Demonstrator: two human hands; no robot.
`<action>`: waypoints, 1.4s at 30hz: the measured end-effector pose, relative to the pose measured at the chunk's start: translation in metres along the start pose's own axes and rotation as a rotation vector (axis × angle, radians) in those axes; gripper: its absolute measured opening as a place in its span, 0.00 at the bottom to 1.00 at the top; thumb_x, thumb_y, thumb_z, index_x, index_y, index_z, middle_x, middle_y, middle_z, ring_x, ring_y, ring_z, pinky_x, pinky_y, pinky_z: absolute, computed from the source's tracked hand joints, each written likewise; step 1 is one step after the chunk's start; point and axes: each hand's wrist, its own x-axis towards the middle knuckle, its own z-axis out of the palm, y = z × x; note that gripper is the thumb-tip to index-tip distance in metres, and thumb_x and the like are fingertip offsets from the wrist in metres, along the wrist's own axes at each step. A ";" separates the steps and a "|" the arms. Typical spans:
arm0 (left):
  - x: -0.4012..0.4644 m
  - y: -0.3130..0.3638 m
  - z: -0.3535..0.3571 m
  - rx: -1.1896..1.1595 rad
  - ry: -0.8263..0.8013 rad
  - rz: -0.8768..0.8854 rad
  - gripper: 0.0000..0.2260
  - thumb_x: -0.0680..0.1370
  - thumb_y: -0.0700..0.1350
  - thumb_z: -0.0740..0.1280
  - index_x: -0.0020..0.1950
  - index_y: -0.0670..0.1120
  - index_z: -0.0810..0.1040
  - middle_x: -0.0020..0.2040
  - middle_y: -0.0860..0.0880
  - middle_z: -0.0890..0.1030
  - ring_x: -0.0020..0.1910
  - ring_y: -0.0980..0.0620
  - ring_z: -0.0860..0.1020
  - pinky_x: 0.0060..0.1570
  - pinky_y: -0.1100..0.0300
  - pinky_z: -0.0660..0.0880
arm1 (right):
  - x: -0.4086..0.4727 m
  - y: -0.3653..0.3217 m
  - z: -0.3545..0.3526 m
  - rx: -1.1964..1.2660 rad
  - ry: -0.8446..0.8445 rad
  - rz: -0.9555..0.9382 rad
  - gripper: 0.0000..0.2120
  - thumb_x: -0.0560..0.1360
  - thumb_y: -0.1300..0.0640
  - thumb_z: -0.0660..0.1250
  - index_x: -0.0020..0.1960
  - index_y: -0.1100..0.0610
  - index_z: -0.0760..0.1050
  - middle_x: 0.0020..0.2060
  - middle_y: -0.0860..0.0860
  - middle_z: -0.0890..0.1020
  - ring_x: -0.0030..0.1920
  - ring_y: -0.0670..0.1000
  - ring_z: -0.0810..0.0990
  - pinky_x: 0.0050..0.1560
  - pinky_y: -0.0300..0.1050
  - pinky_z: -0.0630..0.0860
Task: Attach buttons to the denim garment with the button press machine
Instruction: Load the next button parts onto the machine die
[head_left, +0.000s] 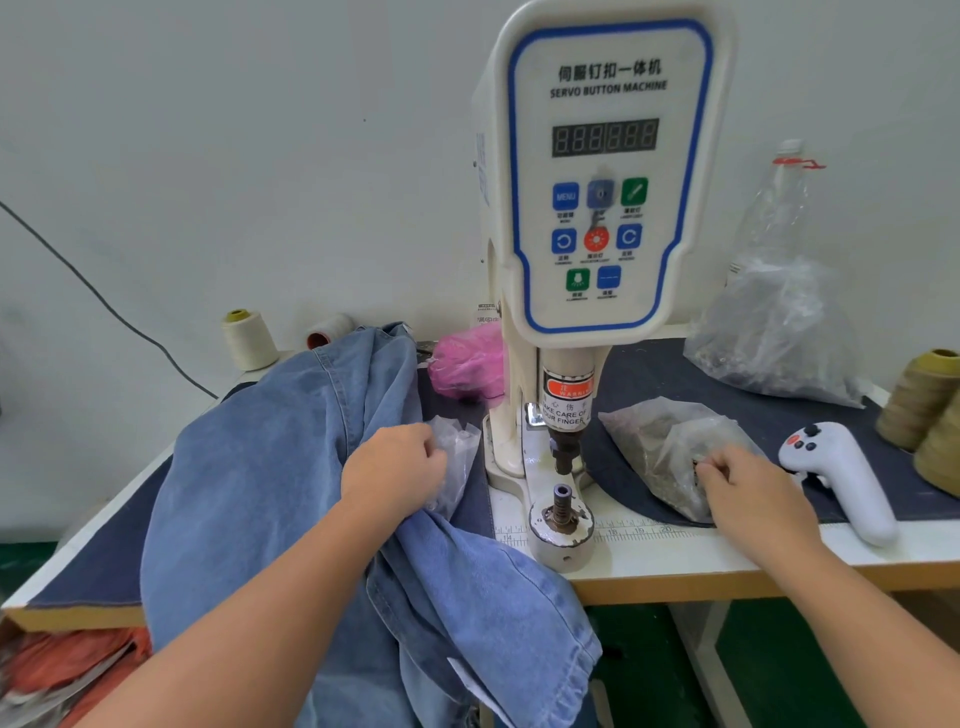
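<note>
A blue denim garment (291, 457) lies heaped on the left of the table and hangs over the front edge. The white servo button machine (597, 171) stands in the middle, its lower die post (562, 506) bare below the punch (565, 452). My left hand (395, 467) rests on the denim with curled fingers at a small clear plastic bag (457, 457). My right hand (748, 493) reaches into a clear bag of metal button parts (660, 441) right of the machine, fingertips pinching inside the bag's opening; what they hold is hidden.
A white handheld controller (847, 478) lies at the right. A large clear bag (779, 332) and a plastic bottle (779, 202) stand behind. A pink bag (467, 364) sits behind the machine base. Thread cones (249, 338) (924, 395) stand at both sides. A ruler strip (639, 532) runs along the table front.
</note>
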 end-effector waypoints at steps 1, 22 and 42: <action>-0.001 0.003 -0.002 -0.040 0.022 -0.010 0.08 0.76 0.46 0.59 0.42 0.47 0.77 0.39 0.51 0.80 0.41 0.47 0.77 0.39 0.56 0.73 | 0.000 0.000 0.000 -0.001 0.001 -0.001 0.14 0.81 0.52 0.58 0.40 0.54 0.73 0.34 0.51 0.78 0.36 0.50 0.74 0.33 0.45 0.66; -0.027 0.060 0.012 -0.827 -0.538 0.118 0.06 0.70 0.50 0.63 0.35 0.50 0.74 0.27 0.57 0.72 0.29 0.56 0.67 0.35 0.61 0.65 | -0.002 0.000 0.002 -0.061 0.016 -0.026 0.13 0.82 0.52 0.57 0.39 0.51 0.72 0.34 0.49 0.77 0.35 0.47 0.73 0.31 0.43 0.62; -0.019 0.056 0.019 -0.557 -0.329 0.076 0.09 0.77 0.44 0.62 0.37 0.48 0.73 0.29 0.55 0.73 0.27 0.58 0.68 0.22 0.73 0.62 | -0.004 -0.002 0.001 -0.049 0.002 -0.033 0.13 0.81 0.52 0.58 0.39 0.50 0.71 0.34 0.48 0.78 0.36 0.46 0.73 0.31 0.43 0.62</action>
